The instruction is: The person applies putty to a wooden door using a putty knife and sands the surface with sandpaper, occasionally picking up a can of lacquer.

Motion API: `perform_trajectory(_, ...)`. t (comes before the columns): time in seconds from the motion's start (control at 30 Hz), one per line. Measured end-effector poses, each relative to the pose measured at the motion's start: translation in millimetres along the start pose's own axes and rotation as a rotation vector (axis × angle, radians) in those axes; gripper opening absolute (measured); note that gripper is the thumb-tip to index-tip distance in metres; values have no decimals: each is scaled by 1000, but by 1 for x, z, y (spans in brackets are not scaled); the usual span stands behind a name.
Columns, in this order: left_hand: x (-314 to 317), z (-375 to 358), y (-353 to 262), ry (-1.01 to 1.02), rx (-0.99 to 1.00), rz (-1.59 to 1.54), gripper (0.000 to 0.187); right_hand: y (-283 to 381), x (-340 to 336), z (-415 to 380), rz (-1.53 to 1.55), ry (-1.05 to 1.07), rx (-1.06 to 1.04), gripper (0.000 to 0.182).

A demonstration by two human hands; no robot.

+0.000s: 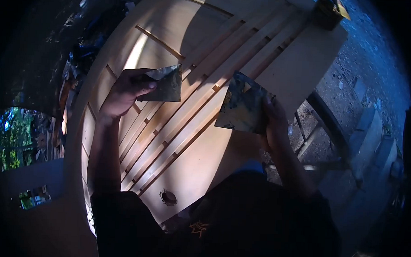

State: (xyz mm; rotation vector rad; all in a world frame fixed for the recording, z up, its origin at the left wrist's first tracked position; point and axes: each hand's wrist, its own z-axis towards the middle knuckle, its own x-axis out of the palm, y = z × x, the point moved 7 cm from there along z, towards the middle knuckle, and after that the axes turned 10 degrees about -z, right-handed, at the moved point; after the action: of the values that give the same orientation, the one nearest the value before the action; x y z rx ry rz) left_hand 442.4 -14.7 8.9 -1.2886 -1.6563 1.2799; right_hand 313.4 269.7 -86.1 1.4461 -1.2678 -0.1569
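My left hand (125, 93) grips a small flat plate (167, 85), with the thumb on its face. A larger square plate (243, 105), stained with dark and yellowish patches, is held at its right edge by my right hand (276, 123). The two plates are apart, side by side above a large pale wooden panel (190, 166). Beneath them, long parallel wooden strips (188, 112) run diagonally across the panel, with small blocks and gaps between them. The fingers behind both plates are mostly hidden.
A dark box with yellow parts (329, 14) stands at the panel's upper right corner. The panel has a rough round hole (168, 197) near my body. Dark beams (328, 121) and boards (368, 134) lie to the right over bare ground.
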Motion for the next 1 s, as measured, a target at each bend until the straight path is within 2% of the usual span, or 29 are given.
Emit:
perform_trajectory(0.03,28,-38,-16,-84,55,114,27,-1,17,-24,18,14,-23,29)
perform_trajectory(0.07,43,-74,-12,-80,147,62,27,-13,28,-48,31,-7,-28,28)
perform_trajectory(0.1,68,-109,-27,-94,451,161,34,-20,40,-64,43,-20,-30,28)
perform_trajectory(0.13,77,-153,-21,-114,613,227,44,-33,56,-88,55,-25,-34,28)
perform_trajectory(0.17,90,-191,-23,-152,638,430,47,-46,73,-112,69,-26,-39,28)
perform_trajectory(0.2,95,-226,-18,-161,835,501,48,-62,88,-135,90,-45,-26,28)
perform_trajectory(0.27,96,-289,-3,-238,1058,607,45,-95,116,-172,129,-62,17,28)
perform_trajectory(0.33,98,-330,24,-215,1059,737,38,-112,145,-205,107,15,42,30)
perform_trajectory(0.37,87,-340,49,-216,985,816,31,-113,158,-222,66,19,33,31)
perform_trajectory(0.47,60,-357,91,-217,880,962,33,-127,164,-254,-19,29,12,33)
perform_trajectory(0.5,55,-361,101,-106,764,1029,44,-129,160,-261,-51,32,9,33)
perform_trajectory(0.6,29,-377,85,-190,681,739,54,-116,174,-285,27,38,-210,35)
perform_trajectory(0.67,28,-392,51,-59,805,556,55,-122,166,-284,-53,16,-309,35)
perform_trajectory(0.7,39,-401,26,-50,740,782,53,-125,164,-283,-94,10,-352,35)
perform_trajectory(0.8,66,-408,-1,30,741,1188,53,-126,173,-283,-158,3,-424,33)
perform_trajectory(1.0,76,-386,-2,12,626,1302,42,-132,183,-275,-93,40,-352,30)
